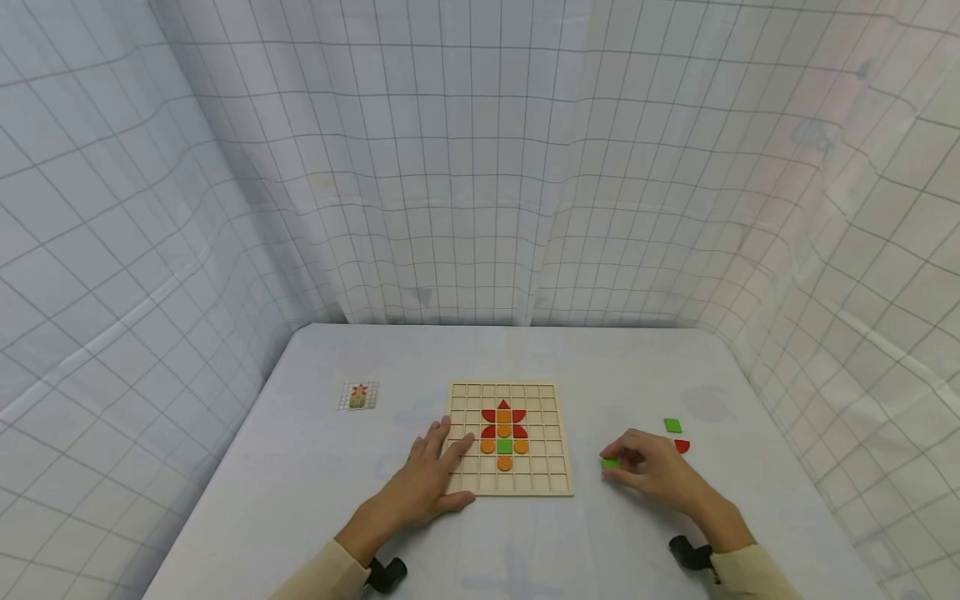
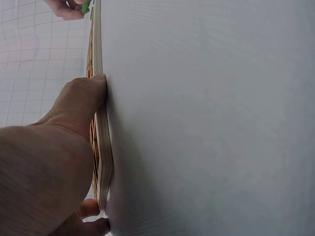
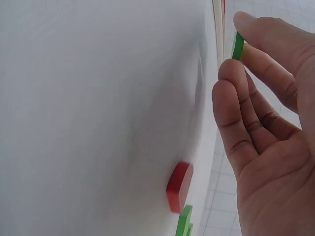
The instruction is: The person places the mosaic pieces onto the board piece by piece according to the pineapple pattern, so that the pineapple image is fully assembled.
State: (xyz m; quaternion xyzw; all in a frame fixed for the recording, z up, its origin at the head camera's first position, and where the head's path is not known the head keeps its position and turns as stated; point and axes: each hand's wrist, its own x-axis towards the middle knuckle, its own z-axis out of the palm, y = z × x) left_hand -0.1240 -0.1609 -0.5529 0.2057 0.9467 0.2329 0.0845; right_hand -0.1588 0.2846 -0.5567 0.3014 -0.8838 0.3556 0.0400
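A wooden grid board (image 1: 465, 400) lies in the middle of the table, with several red, orange and green pieces set in its squares. My left hand (image 1: 423, 487) rests at the board's left side, fingers spread over its edge and the thumb touching the near edge. In the left wrist view the thumb (image 2: 83, 101) presses on the board's side. To the right of the board, my right hand (image 1: 652, 467) pinches a flat green piece (image 3: 237, 46) between thumb and fingertips, a little above the table. The exact outline of that piece is partly covered by the fingers.
Beyond the right hand lie a green rhombus (image 1: 672, 425) and a red rounded piece (image 1: 682, 446). A small card (image 1: 358, 396) printed with a coloured pattern on a grid is at the left. Checked white curtains (image 1: 480, 208) surround the table on its far side and both flanks.
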